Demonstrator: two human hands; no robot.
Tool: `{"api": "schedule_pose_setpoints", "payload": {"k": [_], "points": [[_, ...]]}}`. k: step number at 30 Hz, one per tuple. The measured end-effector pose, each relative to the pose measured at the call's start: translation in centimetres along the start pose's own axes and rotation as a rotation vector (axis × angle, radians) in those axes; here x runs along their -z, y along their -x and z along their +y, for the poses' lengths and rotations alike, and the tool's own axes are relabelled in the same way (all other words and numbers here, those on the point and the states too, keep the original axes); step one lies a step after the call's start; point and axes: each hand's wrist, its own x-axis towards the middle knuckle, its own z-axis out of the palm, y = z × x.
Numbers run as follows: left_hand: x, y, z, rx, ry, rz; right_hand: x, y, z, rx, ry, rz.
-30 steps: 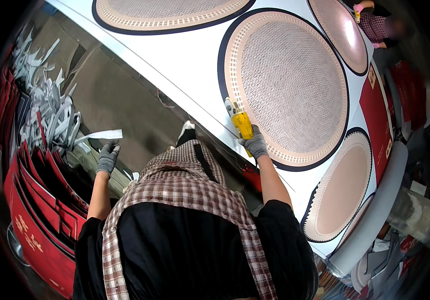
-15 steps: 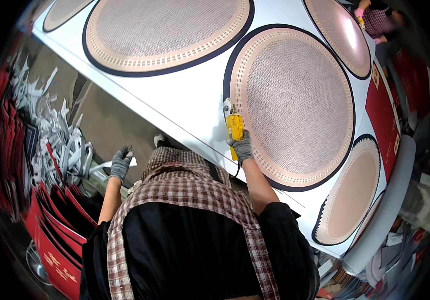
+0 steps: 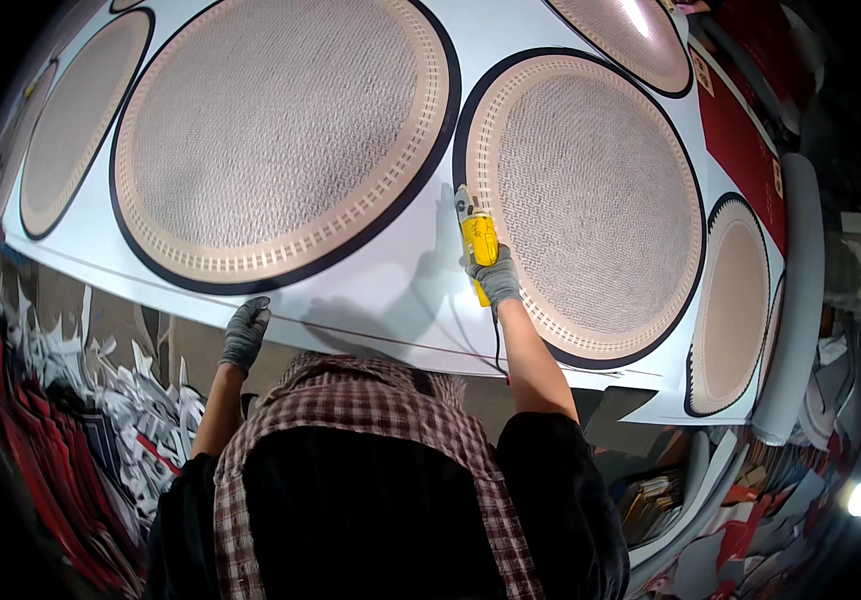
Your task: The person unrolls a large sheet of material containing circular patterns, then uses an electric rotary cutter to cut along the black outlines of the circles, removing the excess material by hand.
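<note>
My right hand (image 3: 491, 272), in a grey glove, grips a yellow handheld electric cutter (image 3: 480, 243) with a metal head and a cord trailing below. The cutter's head rests at the dark left rim of an oval mat (image 3: 590, 200), which has a woven grey-beige centre and a cream dashed border. My left hand (image 3: 247, 332), gloved too, is at the near edge of the white sheet (image 3: 380, 290). Its fingers are slightly bent and nothing shows in them. Just above it lies the dark rim of a larger oval mat (image 3: 285, 140) with the same pattern.
More oval designs lie on the sheet, one (image 3: 75, 125) at far left and a small one (image 3: 730, 300) at right. A grey roll (image 3: 800, 300) borders the right end. White offcuts (image 3: 145, 430) and red sheets (image 3: 35, 450) are heaped at lower left.
The view has turned and shifted left along the sheet. My left hand has come from beside the offcuts, near a white strip, to the sheet's edge. The cutter stays at the same mat's left rim.
</note>
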Motion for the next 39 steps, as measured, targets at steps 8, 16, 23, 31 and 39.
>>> {"api": "schedule_pose_setpoints", "payload": {"k": [8, 16, 23, 31, 39], "points": [[3.1, -8.1, 2.5, -0.007, -0.166, -0.079, -7.5, -3.5, -4.7, 0.033, 0.203, 0.183], [-0.4, -15.8, 6.4, -0.169, -0.282, -0.173, -8.5, -9.1, -4.9, 0.028, 0.571, 0.310], [-3.7, -25.1, 13.7, -0.410, -0.498, -0.125, -11.9, -12.8, -8.5, 0.030, 0.433, 0.406], [-7.8, -37.6, 17.5, -0.621, -0.690, -0.030, -13.5, -18.5, -11.6, 0.013, 0.326, 0.437], [-11.7, -43.9, 19.4, -0.530, -0.937, -0.031, -12.7, -26.1, -14.3, 0.048, 0.223, 0.491]]}}
